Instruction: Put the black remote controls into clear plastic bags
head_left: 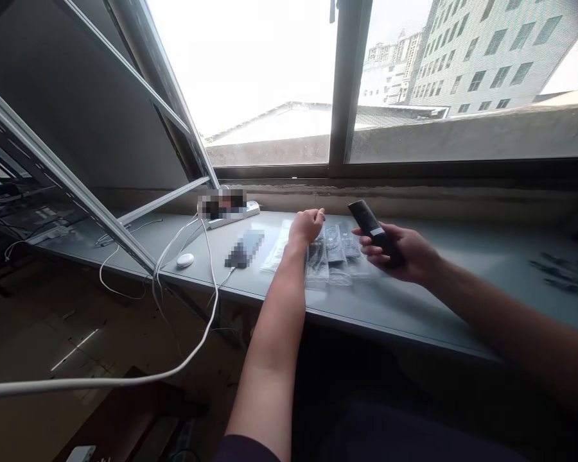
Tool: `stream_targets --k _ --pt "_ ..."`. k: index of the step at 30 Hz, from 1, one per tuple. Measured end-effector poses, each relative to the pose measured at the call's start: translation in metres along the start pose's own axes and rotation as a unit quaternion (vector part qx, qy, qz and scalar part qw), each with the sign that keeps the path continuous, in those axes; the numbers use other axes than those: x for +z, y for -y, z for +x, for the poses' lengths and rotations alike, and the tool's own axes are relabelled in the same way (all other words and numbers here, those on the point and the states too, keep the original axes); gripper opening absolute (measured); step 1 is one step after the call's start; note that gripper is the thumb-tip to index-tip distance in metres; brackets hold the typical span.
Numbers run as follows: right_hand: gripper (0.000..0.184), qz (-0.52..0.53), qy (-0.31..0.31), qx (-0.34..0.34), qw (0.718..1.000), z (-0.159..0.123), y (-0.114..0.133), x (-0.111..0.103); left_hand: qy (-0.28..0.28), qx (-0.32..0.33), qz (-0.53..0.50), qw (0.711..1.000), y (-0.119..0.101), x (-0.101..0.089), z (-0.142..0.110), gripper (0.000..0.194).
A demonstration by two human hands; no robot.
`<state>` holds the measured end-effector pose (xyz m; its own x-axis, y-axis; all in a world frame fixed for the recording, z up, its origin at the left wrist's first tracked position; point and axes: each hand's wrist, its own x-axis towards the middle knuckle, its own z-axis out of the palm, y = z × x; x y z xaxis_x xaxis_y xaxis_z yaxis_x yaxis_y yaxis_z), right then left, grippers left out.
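My right hand [407, 252] is wrapped round a slim black remote-like device [365, 220], held tilted above the table. A small pale label or patch shows on its side near my fingertips. To the left, my left hand [307, 226] is curled closed with its back toward me. Whatever may be inside its fingers is hidden. Under and beside that hand lie several clear plastic bags [334, 250], some with dark items in them. They rest on the grey table [390, 311].
A phone-like device [245, 249], partly pixelated, lies left of the bags with a cable. Behind it is a white power strip [253, 208]. A round white puck [185, 260] and white cables [212, 308] are further left. Several dark pieces [566, 273] lie at far right.
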<state>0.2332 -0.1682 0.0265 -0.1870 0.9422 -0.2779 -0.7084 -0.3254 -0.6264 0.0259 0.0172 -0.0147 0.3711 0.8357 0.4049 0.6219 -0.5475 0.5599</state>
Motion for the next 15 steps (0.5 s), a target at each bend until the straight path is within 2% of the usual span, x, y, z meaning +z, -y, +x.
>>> stream_targets --k 3,8,11,13,15 --pt "0.032 0.0 -0.012 -0.002 1.0 0.001 0.0 0.0 0.048 0.035 0.002 0.998 -0.001 0.007 0.002 0.05" --pt "0.036 -0.047 -0.062 -0.028 0.997 0.002 0.003 0.0 0.053 0.059 0.011 0.997 -0.006 0.014 0.0 0.049" --pt "0.042 -0.033 -0.023 -0.036 0.999 0.002 0.003 -0.002 0.054 0.06 0.01 0.997 -0.008 0.015 -0.001 0.049" --pt "0.039 -0.001 0.005 -0.024 1.0 0.002 0.003 -0.003 0.054 0.058 0.011 0.997 -0.008 0.015 -0.001 0.049" --pt "0.036 0.021 0.006 -0.007 1.0 0.002 0.003 -0.003 0.055 0.057 0.009 0.997 -0.008 0.015 -0.001 0.049"
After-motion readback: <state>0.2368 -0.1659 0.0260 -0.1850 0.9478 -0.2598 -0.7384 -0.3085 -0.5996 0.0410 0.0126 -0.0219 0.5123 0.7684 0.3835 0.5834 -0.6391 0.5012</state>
